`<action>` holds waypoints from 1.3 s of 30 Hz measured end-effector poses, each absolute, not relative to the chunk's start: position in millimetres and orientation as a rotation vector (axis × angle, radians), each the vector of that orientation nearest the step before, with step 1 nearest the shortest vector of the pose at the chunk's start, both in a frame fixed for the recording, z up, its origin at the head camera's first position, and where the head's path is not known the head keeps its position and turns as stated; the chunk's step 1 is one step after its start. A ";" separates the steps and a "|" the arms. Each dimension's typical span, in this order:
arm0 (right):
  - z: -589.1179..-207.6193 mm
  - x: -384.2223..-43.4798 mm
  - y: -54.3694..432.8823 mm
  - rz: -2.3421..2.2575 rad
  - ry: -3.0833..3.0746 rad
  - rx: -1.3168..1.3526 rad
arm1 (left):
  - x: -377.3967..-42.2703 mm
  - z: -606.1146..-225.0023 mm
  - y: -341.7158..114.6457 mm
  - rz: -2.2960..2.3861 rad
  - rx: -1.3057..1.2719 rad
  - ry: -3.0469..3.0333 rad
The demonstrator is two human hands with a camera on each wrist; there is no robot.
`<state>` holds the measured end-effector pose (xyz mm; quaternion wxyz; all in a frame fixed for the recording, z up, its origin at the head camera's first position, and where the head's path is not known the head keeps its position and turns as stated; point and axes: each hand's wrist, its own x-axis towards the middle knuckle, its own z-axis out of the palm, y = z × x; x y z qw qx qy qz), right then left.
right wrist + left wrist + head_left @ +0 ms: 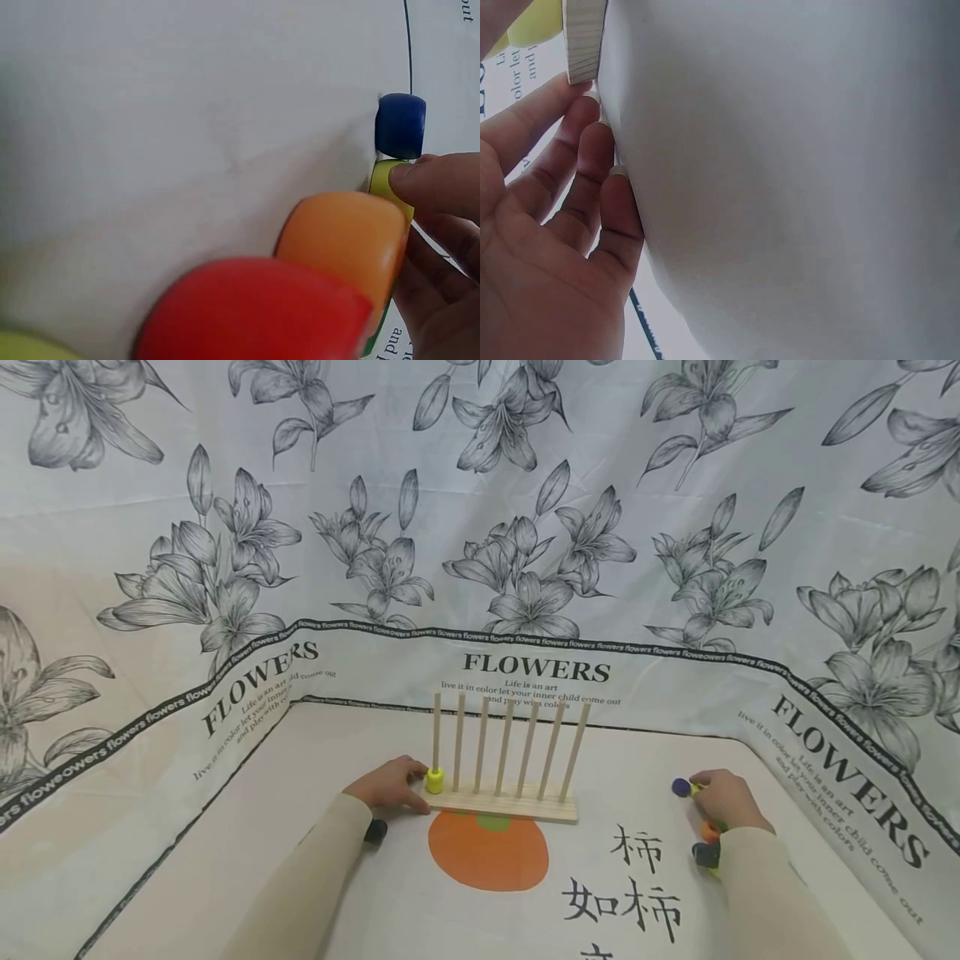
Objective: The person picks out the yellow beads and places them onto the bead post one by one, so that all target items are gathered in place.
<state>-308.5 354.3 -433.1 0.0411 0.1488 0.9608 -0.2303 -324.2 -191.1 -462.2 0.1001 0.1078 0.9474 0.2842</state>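
Pegs (505,747): one beaded, six still bare; our left grip (386,785) holds the base (517,810), our right grip (729,800) a yellow bead (379,177).

White, smooth tabletop (637,768), printed. Near the middle, a flat orange persimmon picture (487,858) with a green cap; right and nearer, black brush-style Chinese characters (652,910) in a column, the lowest cut off by the frame. Pale wooden rack with seven upright round rods (495,807): base set lengthwise along the persimmon's top edge. Right side, rounded beads in a loose line: dark blue bead (401,126) farthest, yellow bead (382,178) just beside it, then orange bead (349,236), red bead (255,311). Green bead (373,341) mostly hidden behind these.
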 end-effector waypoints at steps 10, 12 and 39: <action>-431.7 -305.0 359.0 -0.729 2.977 0.386 | -322.8 -460.1 -190.9 0.838 0.324 2.799; -430.7 -306.3 360.8 -0.740 2.978 0.383 | -322.8 -459.7 -191.0 0.844 0.323 2.799; -394.7 -305.2 332.8 -0.715 3.095 0.146 | -324.9 -463.0 -194.4 0.844 0.330 2.799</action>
